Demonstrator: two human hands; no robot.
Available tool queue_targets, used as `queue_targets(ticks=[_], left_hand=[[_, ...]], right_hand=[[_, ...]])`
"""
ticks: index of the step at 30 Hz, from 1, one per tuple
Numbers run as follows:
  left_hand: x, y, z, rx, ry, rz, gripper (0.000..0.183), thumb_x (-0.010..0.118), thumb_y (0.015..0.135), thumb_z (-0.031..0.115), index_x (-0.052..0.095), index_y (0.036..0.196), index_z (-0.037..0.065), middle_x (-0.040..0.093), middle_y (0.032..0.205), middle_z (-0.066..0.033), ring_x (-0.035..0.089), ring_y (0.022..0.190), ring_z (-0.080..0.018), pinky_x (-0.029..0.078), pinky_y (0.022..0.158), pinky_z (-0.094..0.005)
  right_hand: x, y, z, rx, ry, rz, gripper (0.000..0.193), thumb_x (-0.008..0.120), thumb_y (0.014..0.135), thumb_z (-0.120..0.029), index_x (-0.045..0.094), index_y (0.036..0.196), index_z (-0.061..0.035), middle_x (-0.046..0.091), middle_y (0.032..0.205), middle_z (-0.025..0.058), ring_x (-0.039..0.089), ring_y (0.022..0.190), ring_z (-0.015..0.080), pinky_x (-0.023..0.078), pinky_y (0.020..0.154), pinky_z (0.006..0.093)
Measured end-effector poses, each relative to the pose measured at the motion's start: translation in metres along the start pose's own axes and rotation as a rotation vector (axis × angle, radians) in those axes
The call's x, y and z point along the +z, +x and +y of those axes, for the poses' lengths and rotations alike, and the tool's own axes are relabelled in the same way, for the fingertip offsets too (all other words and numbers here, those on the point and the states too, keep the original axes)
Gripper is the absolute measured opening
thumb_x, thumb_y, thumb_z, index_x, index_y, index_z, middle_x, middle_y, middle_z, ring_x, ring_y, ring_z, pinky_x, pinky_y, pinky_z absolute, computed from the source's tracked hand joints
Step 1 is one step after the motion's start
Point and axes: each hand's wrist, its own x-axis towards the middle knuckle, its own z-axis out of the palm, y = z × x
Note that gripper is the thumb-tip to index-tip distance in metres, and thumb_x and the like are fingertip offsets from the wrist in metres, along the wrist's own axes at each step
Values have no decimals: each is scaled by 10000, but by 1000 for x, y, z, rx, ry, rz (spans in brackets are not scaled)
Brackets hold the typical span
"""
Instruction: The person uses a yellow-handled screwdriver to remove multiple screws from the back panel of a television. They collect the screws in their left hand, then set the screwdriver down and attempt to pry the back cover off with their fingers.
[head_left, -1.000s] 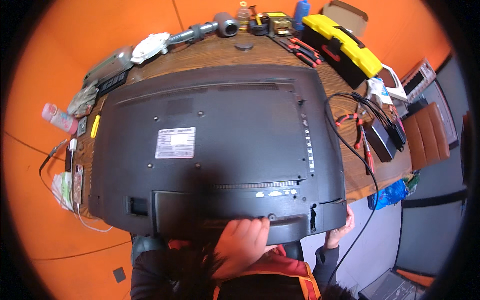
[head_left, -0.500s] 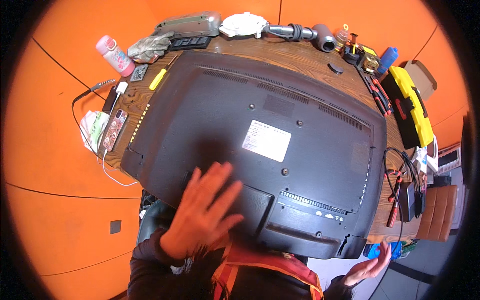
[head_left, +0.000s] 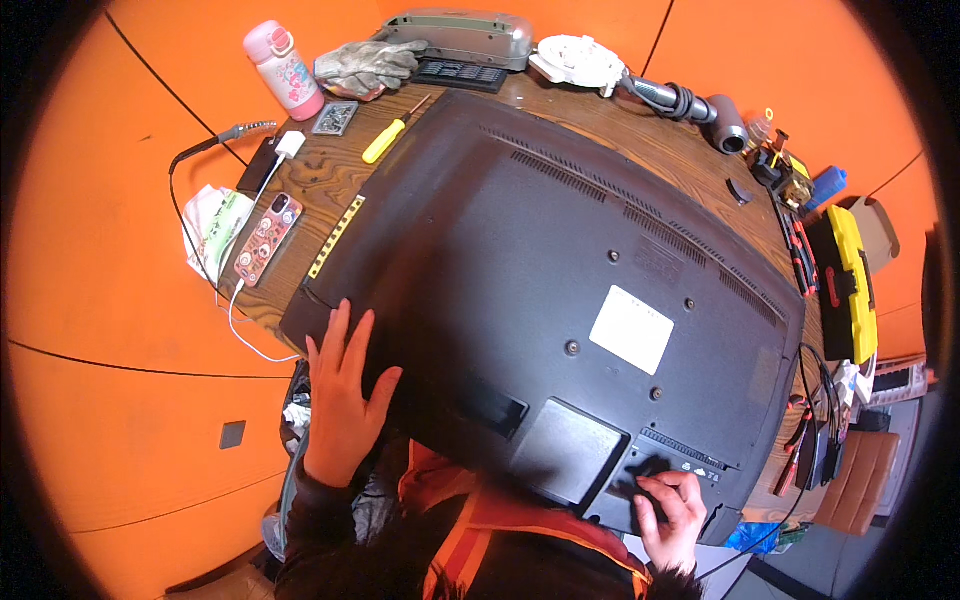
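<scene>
A large black flat-screen television point(head_left: 480, 300) lies face down, its back panel turned up with vent slots, screws and a white label point(head_left: 632, 330). My left hand point(head_left: 345, 395) rests at its near left corner, fingers stretched out and thumb apart, holding nothing. Over the near right part, beside the connector strip point(head_left: 685, 449), my right hand point(head_left: 672, 512) has its fingers bent with a gap between thumb and forefinger. Nothing shows in that hand; whether its fingertips touch the panel is unclear.
On the wooden table point(head_left: 335, 175) lie a yellow screwdriver point(head_left: 383, 142), a phone point(head_left: 270, 240), gloves point(head_left: 368, 68) and a pink bottle point(head_left: 285, 72). A heat gun point(head_left: 722, 125) lies at the back. A yellow-black toolbox point(head_left: 850, 285), pliers point(head_left: 800, 250) and cables stand right.
My left hand has moved left and down onto the television's corner. My right hand has come in from beyond the near right edge to over the panel. The view has shifted left.
</scene>
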Motion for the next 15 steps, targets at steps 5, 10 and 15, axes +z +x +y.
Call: queue_targets(ticks=[5,10,15], left_hand=[[2,5,-12,36,-4,-58,597,601,812,284,384,1311,37,291,1393,-200,285,1283,-371,111,1038,-575],[5,8,-16,58,-20,-120,671,628,781,321,365,1320,21,337,1376,-184,269,1296,-368,89,1042,-576],[8,10,-16,80,-59,-91,656,626,782,285,366,1313,2,349,1368,-187,278,1295,-362,92,1043,-573]], right_hand=[[11,12,-12,23,17,-93,214,686,663,-72,641,861,-6,574,814,117,553,770,271,449,701,348],[15,19,-22,69,0,-178,354,772,602,-237,591,769,18,546,758,121,532,728,288,438,661,366],[14,21,-31,114,-129,-264,571,814,500,-397,556,764,39,516,770,127,513,747,300,437,660,375]])
